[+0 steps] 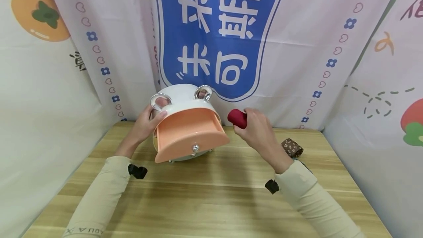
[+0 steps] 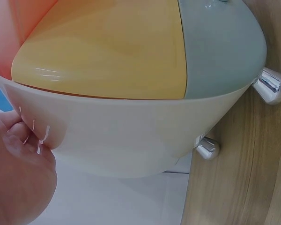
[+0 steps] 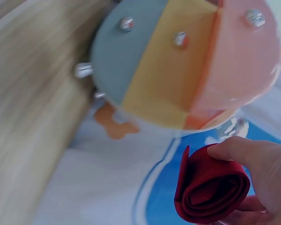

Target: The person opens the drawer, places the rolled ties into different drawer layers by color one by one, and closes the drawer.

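Note:
A small white drawer box with shiny ear-shaped rings on top stands on short silver feet. Its peach top drawer is pulled out, showing a bare peach inside. Below it, the yellow drawer and the grey-green drawer are closed. My left hand grips the box's upper left side, thumb on the front rim by the ear and fingers bent against the wall. Right of the open drawer, my right hand holds a rolled-up red cloth in the air, its spiral end facing the right wrist camera.
A brown flower-patterned cloth roll lies on the wooden table, just beyond my right wrist. Printed white curtains hang close behind the table and along both sides. The box stands near the table's back edge.

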`<control>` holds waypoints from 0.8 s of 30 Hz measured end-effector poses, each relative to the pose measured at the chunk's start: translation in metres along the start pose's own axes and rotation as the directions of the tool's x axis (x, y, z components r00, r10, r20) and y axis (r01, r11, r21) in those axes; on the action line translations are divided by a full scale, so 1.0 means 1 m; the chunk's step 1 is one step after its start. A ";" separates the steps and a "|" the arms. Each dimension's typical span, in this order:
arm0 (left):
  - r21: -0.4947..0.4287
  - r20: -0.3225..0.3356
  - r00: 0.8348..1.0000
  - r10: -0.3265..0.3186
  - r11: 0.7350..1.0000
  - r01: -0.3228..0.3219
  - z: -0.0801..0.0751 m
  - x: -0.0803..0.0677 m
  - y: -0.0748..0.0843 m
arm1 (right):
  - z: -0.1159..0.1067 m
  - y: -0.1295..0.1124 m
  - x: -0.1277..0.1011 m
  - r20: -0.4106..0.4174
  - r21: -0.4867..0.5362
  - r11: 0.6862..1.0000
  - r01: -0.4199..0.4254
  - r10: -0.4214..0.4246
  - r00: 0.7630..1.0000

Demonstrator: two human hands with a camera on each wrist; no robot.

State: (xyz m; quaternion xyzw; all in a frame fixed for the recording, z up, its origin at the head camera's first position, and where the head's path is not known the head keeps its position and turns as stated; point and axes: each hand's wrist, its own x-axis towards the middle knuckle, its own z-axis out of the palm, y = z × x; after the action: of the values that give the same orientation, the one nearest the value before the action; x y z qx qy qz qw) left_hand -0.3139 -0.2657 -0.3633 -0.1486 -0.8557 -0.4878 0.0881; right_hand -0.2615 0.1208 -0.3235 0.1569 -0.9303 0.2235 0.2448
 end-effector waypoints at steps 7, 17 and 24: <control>-0.002 0.001 1.000 -0.002 1.000 0.002 0.000 0.001 0.002 | -0.022 -0.029 0.008 0.029 0.029 0.997 0.078 -0.079 0.996; -0.015 0.000 1.000 0.011 1.000 -0.011 0.000 0.001 0.000 | -0.033 -0.059 0.021 0.105 0.046 0.993 0.105 -0.109 0.988; -0.010 0.005 1.000 0.002 1.000 -0.002 -0.001 0.000 0.000 | -0.030 -0.077 0.028 0.157 0.088 0.992 0.095 -0.108 0.982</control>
State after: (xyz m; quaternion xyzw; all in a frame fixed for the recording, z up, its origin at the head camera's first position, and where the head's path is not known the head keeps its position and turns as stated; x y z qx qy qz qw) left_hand -0.3138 -0.2666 -0.3624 -0.1513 -0.8532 -0.4918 0.0857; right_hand -0.2424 0.0650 -0.2588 0.2313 -0.9282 0.2343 0.1733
